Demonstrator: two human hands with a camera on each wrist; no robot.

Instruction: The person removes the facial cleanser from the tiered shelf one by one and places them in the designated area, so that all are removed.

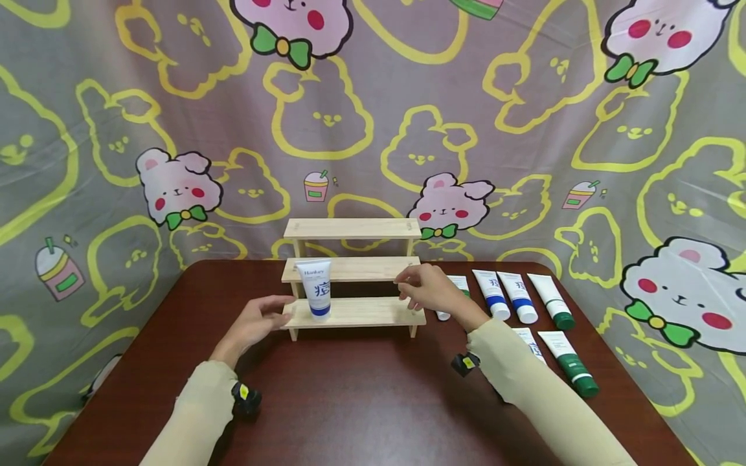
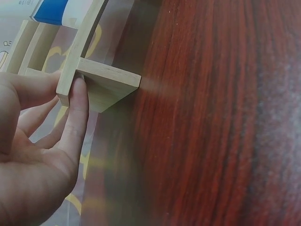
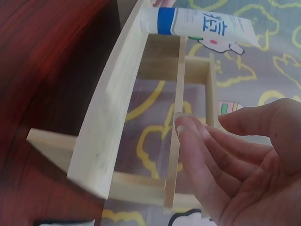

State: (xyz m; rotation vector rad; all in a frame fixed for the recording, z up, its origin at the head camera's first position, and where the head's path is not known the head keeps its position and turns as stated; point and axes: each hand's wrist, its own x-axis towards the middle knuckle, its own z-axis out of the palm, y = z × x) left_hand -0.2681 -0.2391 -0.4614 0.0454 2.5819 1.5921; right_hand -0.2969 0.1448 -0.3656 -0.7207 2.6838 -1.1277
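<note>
A three-tier wooden shelf stands at the back of the table. On its bottom tier, toward the left end, a white squeeze tube with a blue band stands upright on its cap. My left hand pinches the left end of that tier; in the left wrist view the thumb lies above the board and a finger beneath it. By the right end of the middle tier is my right hand, fingers loosely bent, holding nothing. Its fingertips come up to the tier's front edge; contact is unclear.
To the right lie several tubes: blue-banded white ones, a white one with a green cap and a green-and-white one. My right forearm partly covers some. A patterned curtain hangs behind the dark red table.
</note>
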